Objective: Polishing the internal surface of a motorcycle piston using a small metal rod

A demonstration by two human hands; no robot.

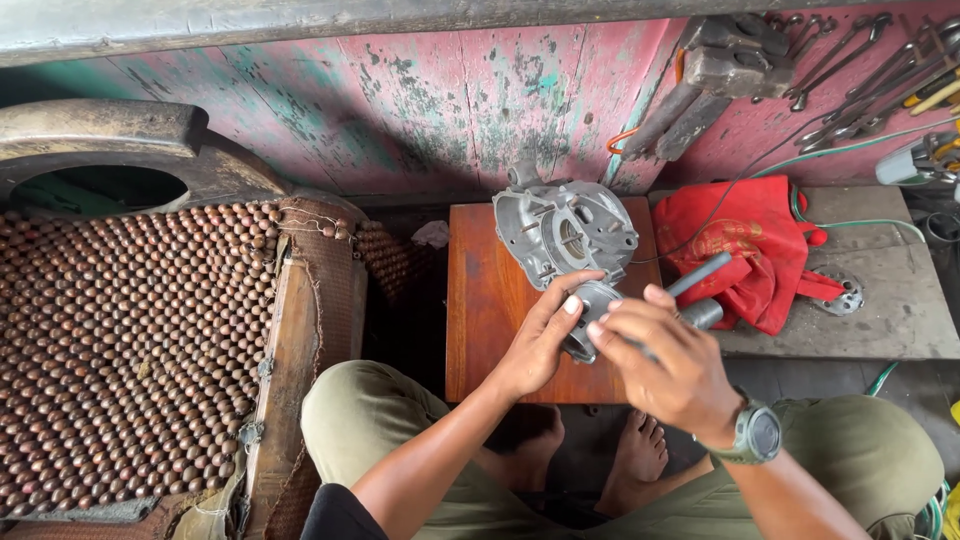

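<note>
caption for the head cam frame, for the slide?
Seated person's left hand and right hand hold a round metal part over a small wooden table, beside a grey engine casing.

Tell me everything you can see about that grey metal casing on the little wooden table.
The grey metal casing looks like cast aluminium, dull and unpainted, with a round central bore, ribs, pockets and bolt lugs round its edge. It lies open face up on the back of the reddish wooden table, a stub sticking out at its top. Its lower edge meets the round metal part that both hands are holding.
</note>
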